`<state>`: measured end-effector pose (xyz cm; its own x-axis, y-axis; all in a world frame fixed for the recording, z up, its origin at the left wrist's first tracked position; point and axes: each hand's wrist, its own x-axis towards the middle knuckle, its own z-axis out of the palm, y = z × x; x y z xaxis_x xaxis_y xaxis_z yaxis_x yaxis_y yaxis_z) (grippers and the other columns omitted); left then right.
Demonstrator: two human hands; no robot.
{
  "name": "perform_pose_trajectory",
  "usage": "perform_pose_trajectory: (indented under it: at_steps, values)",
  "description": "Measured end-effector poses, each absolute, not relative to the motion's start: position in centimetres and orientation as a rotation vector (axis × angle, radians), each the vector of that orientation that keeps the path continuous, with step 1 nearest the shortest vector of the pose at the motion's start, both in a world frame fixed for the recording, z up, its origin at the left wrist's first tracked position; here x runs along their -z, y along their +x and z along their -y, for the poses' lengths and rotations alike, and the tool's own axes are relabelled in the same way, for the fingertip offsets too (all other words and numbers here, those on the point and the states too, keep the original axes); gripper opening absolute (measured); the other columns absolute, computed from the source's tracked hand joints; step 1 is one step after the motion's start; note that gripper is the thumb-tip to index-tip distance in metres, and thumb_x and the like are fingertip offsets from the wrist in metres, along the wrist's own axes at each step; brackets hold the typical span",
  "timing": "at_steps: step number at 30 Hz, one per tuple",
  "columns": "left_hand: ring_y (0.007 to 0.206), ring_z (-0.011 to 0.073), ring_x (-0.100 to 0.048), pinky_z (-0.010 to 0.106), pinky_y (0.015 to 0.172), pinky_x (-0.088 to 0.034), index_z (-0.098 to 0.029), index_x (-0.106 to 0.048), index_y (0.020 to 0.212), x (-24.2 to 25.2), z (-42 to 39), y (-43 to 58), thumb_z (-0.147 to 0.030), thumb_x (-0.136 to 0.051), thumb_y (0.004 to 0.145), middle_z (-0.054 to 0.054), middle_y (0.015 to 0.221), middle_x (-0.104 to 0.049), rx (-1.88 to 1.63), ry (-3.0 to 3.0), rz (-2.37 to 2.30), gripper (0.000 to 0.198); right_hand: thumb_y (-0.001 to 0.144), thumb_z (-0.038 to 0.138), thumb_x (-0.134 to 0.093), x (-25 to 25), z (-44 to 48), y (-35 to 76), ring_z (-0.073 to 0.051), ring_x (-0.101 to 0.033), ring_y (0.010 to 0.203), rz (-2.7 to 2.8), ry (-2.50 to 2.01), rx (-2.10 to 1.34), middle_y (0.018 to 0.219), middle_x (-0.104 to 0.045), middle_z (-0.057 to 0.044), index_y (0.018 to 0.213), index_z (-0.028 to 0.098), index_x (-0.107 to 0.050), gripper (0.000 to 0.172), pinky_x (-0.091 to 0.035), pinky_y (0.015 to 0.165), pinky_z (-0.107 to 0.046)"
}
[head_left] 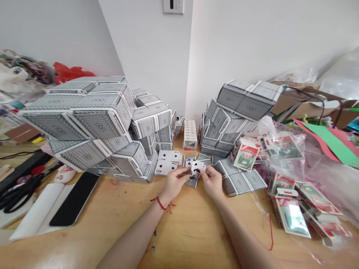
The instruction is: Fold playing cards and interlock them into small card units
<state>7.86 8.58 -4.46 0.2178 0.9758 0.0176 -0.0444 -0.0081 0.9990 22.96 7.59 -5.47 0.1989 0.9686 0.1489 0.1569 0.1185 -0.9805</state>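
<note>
My left hand (174,183) and my right hand (212,182) meet over the middle of the table. Their fingers are closed on white playing cards (198,165), which face me and show black suit marks; the exact overlap between the cards is hard to make out. Grey-backed cards (192,183) lie just beneath the fingers. Left of my left hand, face-up playing cards with 2s and black suits (166,167) rest on the table. Close to my right hand lies a grey block made of patterned cards (241,179).
Tall stacks of grey card blocks rise at the left (97,121) and right (238,112). Between them sits a row of card boxes (190,134). Red-green card boxes (291,216) and clear plastic (331,179) lie right; a black phone (75,200) and scissors (24,192) left.
</note>
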Motion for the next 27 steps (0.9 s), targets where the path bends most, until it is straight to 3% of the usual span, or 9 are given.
perform_pose_trajectory:
  at_steps: [12,27]
  values:
    - [0.058,0.0117,-0.056,0.022,0.053,-0.046,-0.013,-0.066,0.078,4.53,-8.62,7.92,-0.031,-0.06,0.068,0.003,0.069,-0.064,-1.155,1.334,-1.118,0.022,0.071,0.038,-0.056,6.4,-7.57,23.16,-0.019,-0.055,0.065,1.254,-1.307,-0.924,0.053,-0.053,-0.001,0.06,0.019,-0.052,0.022,-0.043,0.059,-0.028]
    - [0.06,0.0117,-0.053,0.022,0.054,-0.044,-0.014,-0.065,0.08,4.49,-8.27,7.7,-0.032,-0.054,0.073,0.004,0.07,-0.061,-1.251,1.486,-1.198,0.022,0.066,0.042,-0.062,5.79,-7.75,22.95,-0.016,-0.053,0.055,1.202,-1.22,-1.108,0.061,-0.06,-0.003,0.068,0.017,-0.057,0.025,-0.045,0.052,-0.027]
